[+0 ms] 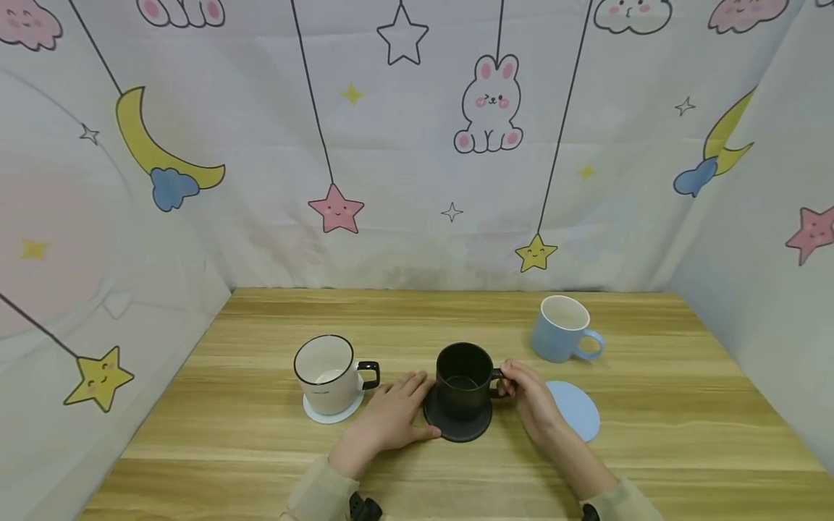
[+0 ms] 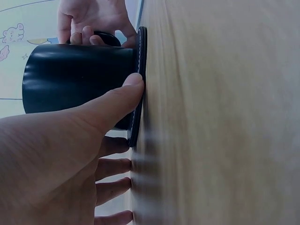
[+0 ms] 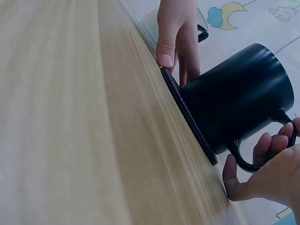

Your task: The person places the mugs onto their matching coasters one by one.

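A matte black mug (image 1: 464, 376) stands upright on a round black coaster (image 1: 459, 428) with a stitched edge. My right hand (image 1: 533, 401) grips the mug's handle, fingers passing through the loop in the right wrist view. On the coaster's left side lies my left hand (image 1: 393, 414), its thumb tip (image 2: 134, 79) at the coaster's rim. The index fingertip reaches the rim farther round, while the other fingers extend spread against the tabletop. Left of that hand, a white mug (image 1: 326, 376) with a black rim and handle sits on a pale coaster (image 1: 332, 417).
Behind my right hand stands a light blue mug (image 1: 557, 336), its handle pointing right. A light blue round coaster (image 1: 576, 412) lies beside my right wrist, partly covered by it. The wooden table (image 1: 456, 485) is bordered by a printed cloth (image 1: 417, 145) at the back and sides.
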A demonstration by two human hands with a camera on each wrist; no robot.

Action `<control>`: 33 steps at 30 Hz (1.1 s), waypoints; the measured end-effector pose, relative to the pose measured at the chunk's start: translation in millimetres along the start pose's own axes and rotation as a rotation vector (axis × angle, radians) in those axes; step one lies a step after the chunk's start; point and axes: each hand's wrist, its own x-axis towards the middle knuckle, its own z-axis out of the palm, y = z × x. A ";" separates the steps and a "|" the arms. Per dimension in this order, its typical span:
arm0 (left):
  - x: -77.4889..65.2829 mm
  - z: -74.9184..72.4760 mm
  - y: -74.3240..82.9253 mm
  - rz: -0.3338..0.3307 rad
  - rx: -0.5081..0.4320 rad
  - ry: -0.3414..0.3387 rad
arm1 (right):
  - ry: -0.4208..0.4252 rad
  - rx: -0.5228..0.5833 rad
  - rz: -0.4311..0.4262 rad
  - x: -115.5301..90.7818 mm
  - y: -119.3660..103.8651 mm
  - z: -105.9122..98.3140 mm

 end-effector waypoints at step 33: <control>-1.0 -1.8 1.1 -0.002 -0.006 -0.004 | -0.153 -0.232 -0.013 1.4 -8.5 -11.2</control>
